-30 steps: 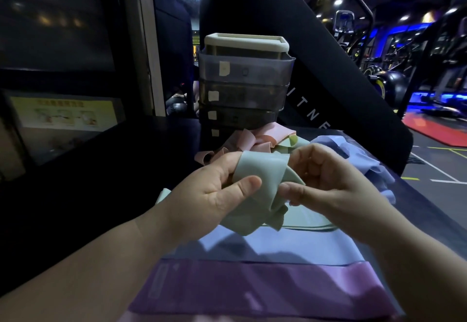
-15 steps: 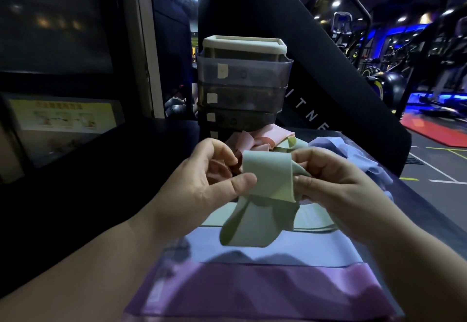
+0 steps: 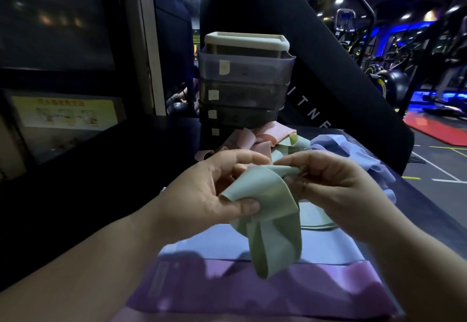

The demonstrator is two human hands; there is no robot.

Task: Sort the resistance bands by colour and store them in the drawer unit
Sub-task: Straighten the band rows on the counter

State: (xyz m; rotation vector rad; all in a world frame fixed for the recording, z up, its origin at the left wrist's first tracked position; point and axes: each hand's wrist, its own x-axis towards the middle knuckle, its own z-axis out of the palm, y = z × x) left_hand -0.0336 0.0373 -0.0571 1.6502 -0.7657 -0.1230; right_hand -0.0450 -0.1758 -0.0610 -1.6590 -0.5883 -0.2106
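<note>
At the far left a yellow sign [image 3: 64, 114] leans behind the dark table [image 3: 101, 182]. The left hand [image 3: 202, 195] is curled, its thumb pinching a fold of a pale green band [image 3: 267, 210] against the fingers. The band is held up above the table and its loose end hangs down over a light blue band [image 3: 222, 246] and a purple band [image 3: 252, 294], both lying flat. Behind the hands stands the drawer unit [image 3: 245, 81], its drawers closed, with a heap of pink bands [image 3: 255, 140] at its foot. The right hand [image 3: 336, 190] is curled too and pinches the band's upper edge between thumb and fingertips. Further right lies a crumpled pile of blue bands [image 3: 353, 152].
</note>
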